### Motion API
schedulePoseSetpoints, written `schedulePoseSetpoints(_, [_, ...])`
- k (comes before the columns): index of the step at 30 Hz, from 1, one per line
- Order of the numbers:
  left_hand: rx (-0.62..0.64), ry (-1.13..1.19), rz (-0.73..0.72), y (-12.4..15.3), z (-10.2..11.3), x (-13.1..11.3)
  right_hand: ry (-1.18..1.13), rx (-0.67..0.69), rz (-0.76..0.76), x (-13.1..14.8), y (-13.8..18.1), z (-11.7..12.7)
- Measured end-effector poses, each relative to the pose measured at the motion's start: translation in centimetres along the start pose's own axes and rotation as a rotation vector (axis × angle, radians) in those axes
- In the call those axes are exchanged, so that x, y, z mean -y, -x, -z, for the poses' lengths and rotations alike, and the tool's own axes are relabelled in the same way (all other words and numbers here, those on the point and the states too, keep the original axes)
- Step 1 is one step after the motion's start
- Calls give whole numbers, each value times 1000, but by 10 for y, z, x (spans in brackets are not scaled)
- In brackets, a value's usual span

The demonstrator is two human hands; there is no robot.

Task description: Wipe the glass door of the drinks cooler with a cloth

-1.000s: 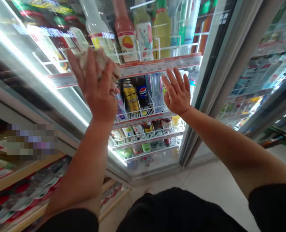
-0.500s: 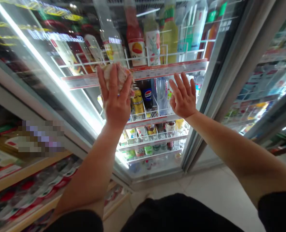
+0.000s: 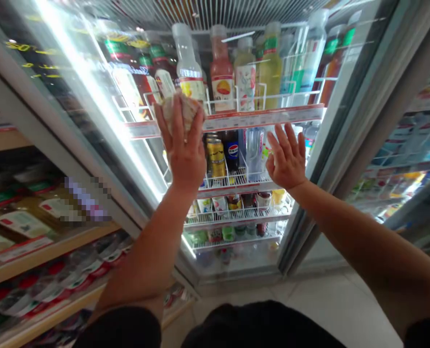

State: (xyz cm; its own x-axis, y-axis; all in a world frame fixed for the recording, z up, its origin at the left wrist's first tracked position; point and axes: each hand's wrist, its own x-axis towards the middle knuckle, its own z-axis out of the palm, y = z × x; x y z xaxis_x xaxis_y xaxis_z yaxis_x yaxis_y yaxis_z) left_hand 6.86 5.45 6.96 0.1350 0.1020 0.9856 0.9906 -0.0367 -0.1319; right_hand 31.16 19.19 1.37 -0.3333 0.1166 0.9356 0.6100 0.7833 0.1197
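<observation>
My left hand is raised against the glass door of a drinks fridge and presses a crumpled pale cloth to the pane, level with the upper shelf's price rail. My right hand is held up flat beside it, fingers spread, at or just off the glass in front of the second shelf; contact cannot be told. Behind the pane stand bottles on the top shelf and cans below.
The fridge's lit left frame runs diagonally. Left of it are wooden shelves with packaged goods. Another glass-fronted fridge stands to the right. Pale floor tiles lie below.
My left hand with the cloth slid right across the glass, from the left part of the pane to the middle. My right hand kept its spread pose. The view tilted upward.
</observation>
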Motion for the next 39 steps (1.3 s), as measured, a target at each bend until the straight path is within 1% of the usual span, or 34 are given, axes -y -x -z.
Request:
schedulePoseSetpoints(1, [59,-7,11,7,1,-6,-4,2,-2,0,0,0])
schedulePoseSetpoints(2, [105,-17,-10,12,2,-12,-7,3,-1,0,0,0])
schedulePoseSetpoints(4, [156,-63,-65,15,5,-20,-12,-1,6,0,1,0])
schedulePoseSetpoints(6, [143,-108,-74,3,10,-18,-18,-8,4,-1,2,0])
schedulePoseSetpoints(8, [129,-131,-12,-13,14,-12,-20,-9,-8,-2,2,0])
schedulePoseSetpoints(10, [132,-138,58,-20,16,-9,-23,-6,-16,-2,2,0])
schedulePoseSetpoints(12, [143,-137,76,-10,15,-14,-33,-4,-7,-2,2,0])
schedulePoseSetpoints(13, [154,-132,58,-1,13,-19,-41,-9,1,-3,2,1])
schedulePoseSetpoints(15, [210,-124,-26,15,10,-27,-52,-26,14,-3,3,0])
schedulePoseSetpoints(17, [253,-134,-110,18,10,-30,-49,-42,22,-3,3,0])
schedulePoseSetpoints(19, [253,-160,-119,4,12,-26,-36,-48,28,-4,4,-1])
schedulePoseSetpoints(22, [203,-182,-29,-26,15,-20,-23,-67,54,-4,5,-3])
schedulePoseSetpoints(24, [170,-181,11,-29,14,-24,-21,-77,59,-5,5,-4])
schedulePoseSetpoints(26, [161,-158,-30,-15,9,-32,-28,-84,57,-5,5,-6])
schedulePoseSetpoints(27, [165,-139,-81,-5,7,-36,-33,-91,58,-5,5,-6])
schedulePoseSetpoints(29, [206,-101,-234,11,4,-39,-34,-103,63,-5,5,-7])
schedulePoseSetpoints(30, [223,-95,-288,13,5,-37,-25,-103,66,-4,5,-7])
schedulePoseSetpoints(31, [235,-96,-307,11,6,-34,-11,-103,67,-4,6,-7])
schedulePoseSetpoints(33, [220,-111,-246,-3,12,-24,18,-114,76,-4,6,-7])
schedulePoseSetpoints(35, [169,-125,-123,-15,17,-17,22,-138,91,-4,7,-7])
schedulePoseSetpoints(36, [146,-133,-72,-16,18,-16,19,-140,90,-4,7,-7])
schedulePoseSetpoints(37, [127,-140,-48,-13,18,-17,14,-135,85,-4,7,-7])
schedulePoseSetpoints(39, [134,-144,-90,6,17,-23,2,-112,74,-4,7,-7])
